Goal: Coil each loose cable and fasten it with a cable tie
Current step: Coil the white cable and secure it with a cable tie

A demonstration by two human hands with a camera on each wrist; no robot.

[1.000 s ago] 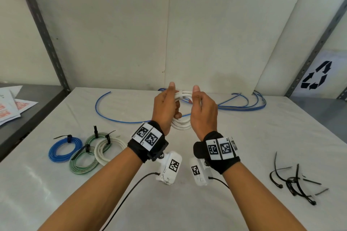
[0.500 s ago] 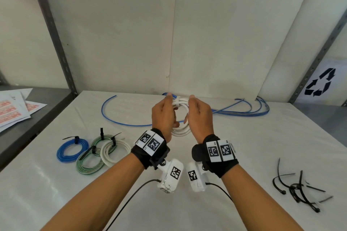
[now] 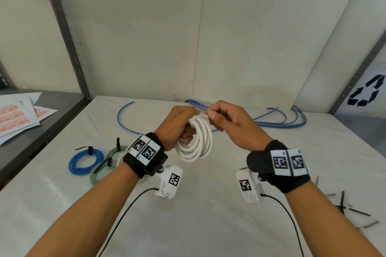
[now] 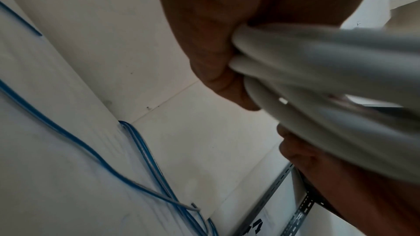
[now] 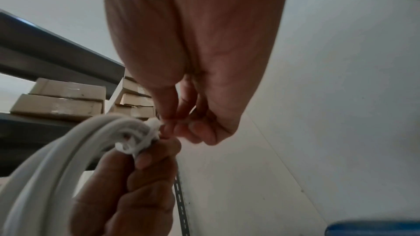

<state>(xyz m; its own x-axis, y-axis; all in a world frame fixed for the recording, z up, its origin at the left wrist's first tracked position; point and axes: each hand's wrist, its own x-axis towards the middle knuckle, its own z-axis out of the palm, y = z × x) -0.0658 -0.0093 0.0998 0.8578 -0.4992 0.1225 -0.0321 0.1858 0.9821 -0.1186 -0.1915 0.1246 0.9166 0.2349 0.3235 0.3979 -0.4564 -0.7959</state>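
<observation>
White cable coil (image 3: 196, 142) gripped by left hand (image 3: 179, 125); right wrist view shows right hand (image 5: 193, 123) pinching its wrap.

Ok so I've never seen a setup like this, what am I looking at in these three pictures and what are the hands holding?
A person wears three cameras: one on the head, one on each wrist. The head view shows both hands above a white table. The left hand grips a white cable coil; the right hand pinches the binding at its top. The wrist views show the same grip close up. On the table lie tied coils, a loose blue cable and black cable ties.
</observation>
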